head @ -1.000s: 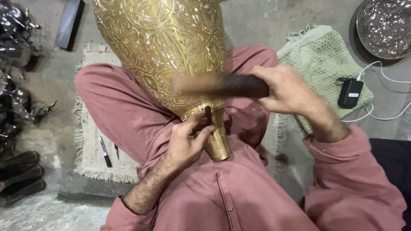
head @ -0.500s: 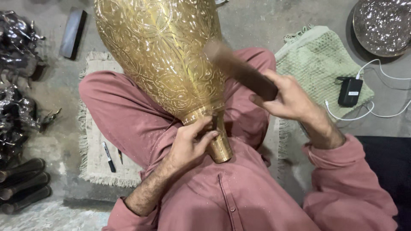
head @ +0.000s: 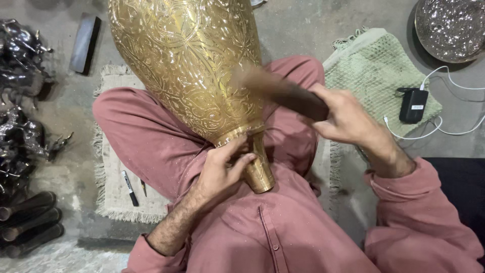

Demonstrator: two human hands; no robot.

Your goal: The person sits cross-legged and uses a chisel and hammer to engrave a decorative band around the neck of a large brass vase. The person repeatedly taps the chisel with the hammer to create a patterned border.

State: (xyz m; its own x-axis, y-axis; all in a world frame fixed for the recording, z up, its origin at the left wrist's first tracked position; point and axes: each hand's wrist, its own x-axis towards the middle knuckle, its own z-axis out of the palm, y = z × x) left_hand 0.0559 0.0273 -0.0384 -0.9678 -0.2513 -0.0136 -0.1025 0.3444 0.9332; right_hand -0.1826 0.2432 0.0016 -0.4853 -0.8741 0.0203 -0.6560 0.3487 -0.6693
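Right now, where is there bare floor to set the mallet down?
Bare concrete lies between the dark block and the brass vase, and between the green mat and the metal dish. The left edge is crowded with metal pieces.

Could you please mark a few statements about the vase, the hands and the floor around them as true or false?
1. The left hand grips the narrow neck of the engraved brass vase. True.
2. The right hand is empty. False: it holds a dark wooden tool, blurred, against the vase.
3. The vase stands upright on the floor. False: it lies tilted across the person's lap, neck toward the body.
4. A black marker lies on the fringed mat by the person's leg. True.
5. A charger with a white cable rests on the green cloth. True.
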